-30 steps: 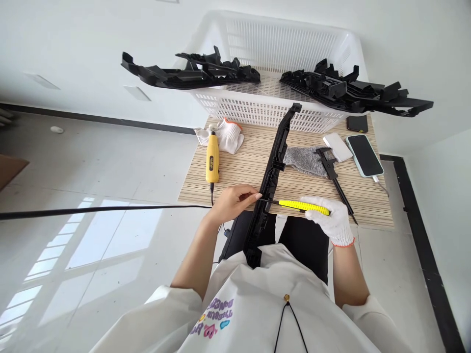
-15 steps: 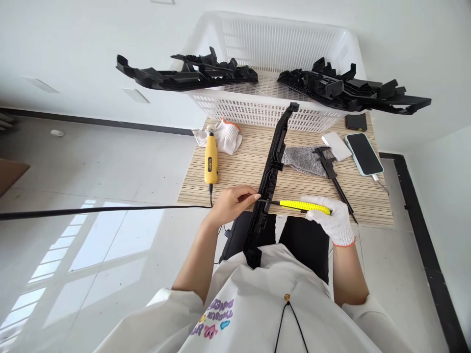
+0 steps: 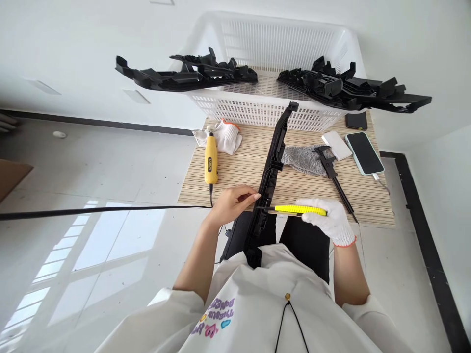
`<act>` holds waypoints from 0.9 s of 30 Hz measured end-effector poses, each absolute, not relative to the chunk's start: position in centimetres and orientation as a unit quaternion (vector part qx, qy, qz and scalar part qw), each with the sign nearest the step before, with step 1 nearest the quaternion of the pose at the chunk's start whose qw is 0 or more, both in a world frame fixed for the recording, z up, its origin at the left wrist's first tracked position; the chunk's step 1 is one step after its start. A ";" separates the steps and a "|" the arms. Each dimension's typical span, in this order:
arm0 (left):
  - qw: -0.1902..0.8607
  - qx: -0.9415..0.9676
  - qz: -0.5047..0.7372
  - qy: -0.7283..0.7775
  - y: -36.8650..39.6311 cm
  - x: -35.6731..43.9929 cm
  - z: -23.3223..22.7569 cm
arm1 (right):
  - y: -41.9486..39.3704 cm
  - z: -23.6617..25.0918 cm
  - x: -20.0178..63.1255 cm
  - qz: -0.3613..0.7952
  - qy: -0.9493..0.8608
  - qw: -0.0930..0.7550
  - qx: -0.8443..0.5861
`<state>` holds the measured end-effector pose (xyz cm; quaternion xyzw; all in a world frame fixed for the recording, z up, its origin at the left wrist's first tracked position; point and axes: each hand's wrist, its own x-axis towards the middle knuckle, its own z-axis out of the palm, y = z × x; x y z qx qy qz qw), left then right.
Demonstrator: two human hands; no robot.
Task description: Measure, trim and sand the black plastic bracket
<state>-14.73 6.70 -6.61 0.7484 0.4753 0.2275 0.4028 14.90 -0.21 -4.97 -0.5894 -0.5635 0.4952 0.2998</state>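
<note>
My bare left hand (image 3: 232, 205) pinches the left edge of the long black plastic strip (image 3: 270, 182) with thumb and fingertips closed on it, near the middle of the frame. The strip runs from my lap up across the desk (image 3: 243, 169) to touch the white basket (image 3: 272, 59) at the upper centre; its lower end overhangs the desk's near edge and rests against my shirt. My gloved right hand (image 3: 331, 221) is closed around the yellow utility knife (image 3: 300, 210), which lies level and points left, its tip meeting the strip's right edge just beside my left fingertips.

To the left of the strip, the yellow rotary tool (image 3: 211, 159) and a white glove (image 3: 224, 136) lie near the desk's left edge, with bare desk between them and the strip. To the right sit a grey cloth (image 3: 304, 160), a black caliper (image 3: 333, 176), a white box (image 3: 336, 145) and a phone (image 3: 363, 154), crowding that side. More black strips (image 3: 184, 74) overhang the basket's rims on both sides.
</note>
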 end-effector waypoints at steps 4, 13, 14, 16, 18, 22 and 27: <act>0.400 0.749 0.226 0.477 6.6 -14.8 -6.6 | -0.1 -4.9 14.8 0.480 -0.556 0.312 -0.602; 0.396 0.750 0.225 0.479 6.4 -14.7 -6.5 | 0.0 -4.6 14.8 0.489 -0.538 0.325 -0.605; 0.397 0.749 0.226 0.480 6.4 -14.7 -6.4 | 0.0 -4.6 14.9 0.496 -0.546 0.313 -0.598; 0.400 0.748 0.226 0.479 6.4 -14.7 -6.4 | -0.2 -4.9 15.0 0.514 -0.559 0.285 -0.585; 0.403 0.748 0.227 0.477 6.4 -14.7 -6.4 | -0.5 -5.6 14.9 0.514 -0.541 0.321 -0.583; 0.408 0.744 0.229 0.477 6.4 -14.6 -6.2 | -0.8 -6.9 14.6 0.331 -0.386 0.560 -0.654; 0.390 0.757 0.199 0.485 6.5 -14.3 -5.9 | -0.1 -4.4 16.4 0.105 -0.369 0.517 -0.765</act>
